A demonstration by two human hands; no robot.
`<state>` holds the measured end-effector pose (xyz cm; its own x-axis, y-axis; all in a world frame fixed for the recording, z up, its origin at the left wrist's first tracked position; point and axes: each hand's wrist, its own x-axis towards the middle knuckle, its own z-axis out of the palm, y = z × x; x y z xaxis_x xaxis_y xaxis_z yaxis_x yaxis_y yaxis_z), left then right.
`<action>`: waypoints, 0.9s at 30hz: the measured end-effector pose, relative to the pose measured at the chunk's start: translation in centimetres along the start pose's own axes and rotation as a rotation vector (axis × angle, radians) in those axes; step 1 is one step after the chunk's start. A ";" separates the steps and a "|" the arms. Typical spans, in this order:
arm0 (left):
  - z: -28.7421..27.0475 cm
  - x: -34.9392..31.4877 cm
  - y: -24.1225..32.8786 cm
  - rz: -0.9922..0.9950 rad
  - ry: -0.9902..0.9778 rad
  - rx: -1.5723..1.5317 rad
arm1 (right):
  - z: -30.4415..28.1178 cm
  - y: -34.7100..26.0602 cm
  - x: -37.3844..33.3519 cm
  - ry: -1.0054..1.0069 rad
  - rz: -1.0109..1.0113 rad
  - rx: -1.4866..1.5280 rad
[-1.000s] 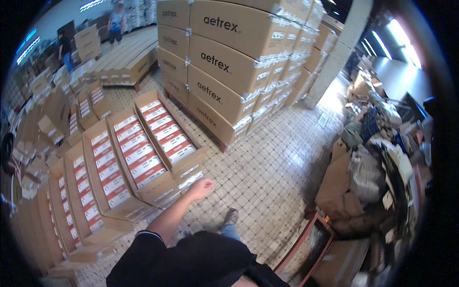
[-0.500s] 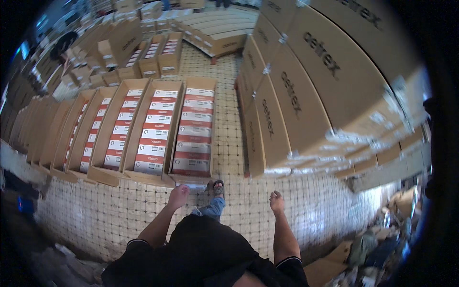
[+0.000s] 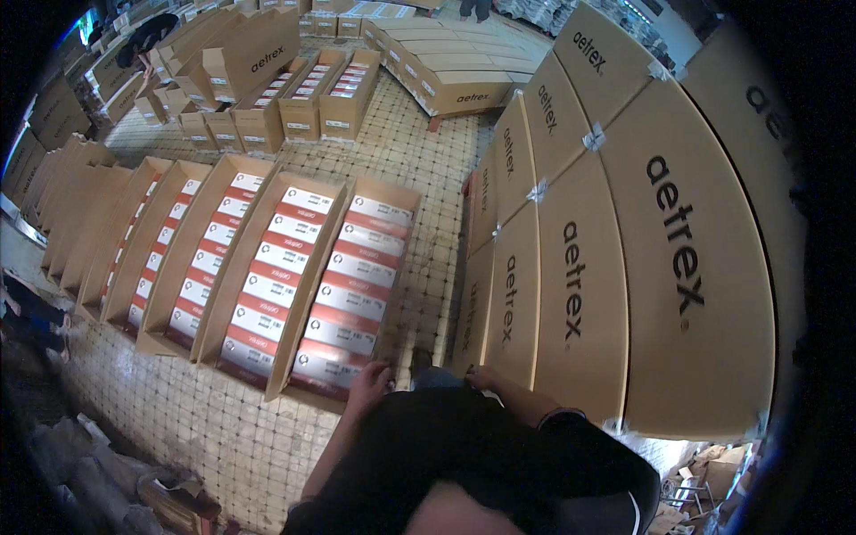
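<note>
My left hand (image 3: 371, 383) hangs low beside the near right corner of an open long carton (image 3: 283, 364), its fingers loosely curled with nothing seen in them. Whether it touches the carton I cannot tell. A single row of red and white boxes (image 3: 343, 299) fills that carton. On the other side of my body, my right hand (image 3: 483, 378) is close to the lower part of a tall stack of closed brown cartons (image 3: 584, 294). Its fingers are too blurred to read, and nothing shows in its grip.
More open cartons (image 3: 234, 281) stand in a row to the left. Farther off are cartons of boxes (image 3: 334, 125), a low carton stack (image 3: 464, 76) on a pallet, and a bent-over person (image 3: 147, 40). A tiled aisle (image 3: 423, 241) runs between row and stack. Scraps (image 3: 98, 473) lie lower left.
I have stepped forward, into the gap between the open cartons and the tall stack, and the view has turned. Both hands are now closer to my body and to the cartons.
</note>
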<state>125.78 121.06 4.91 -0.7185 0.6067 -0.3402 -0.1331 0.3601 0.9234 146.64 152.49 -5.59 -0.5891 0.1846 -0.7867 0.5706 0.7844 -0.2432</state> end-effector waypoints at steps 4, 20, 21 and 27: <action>1.7 2.1 -1.6 -0.210 0.336 -0.013 | -11.5 0.7 6.2 -0.021 -0.071 -0.080; 10.4 43.4 28.4 -0.088 0.156 -0.082 | -49.2 7.4 35.4 0.168 -0.085 0.098; 10.5 45.5 29.3 -0.074 0.147 -0.074 | -52.2 6.3 35.7 0.184 -0.120 0.151; 11.1 58.2 30.6 -0.136 0.086 0.018 | -64.8 5.2 38.9 0.224 -0.231 0.285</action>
<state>87.47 175.31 11.39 -0.7507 0.4890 -0.4442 -0.2213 0.4475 0.8665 89.61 202.17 -0.67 -0.8119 0.1716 -0.5579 0.5254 0.6312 -0.5705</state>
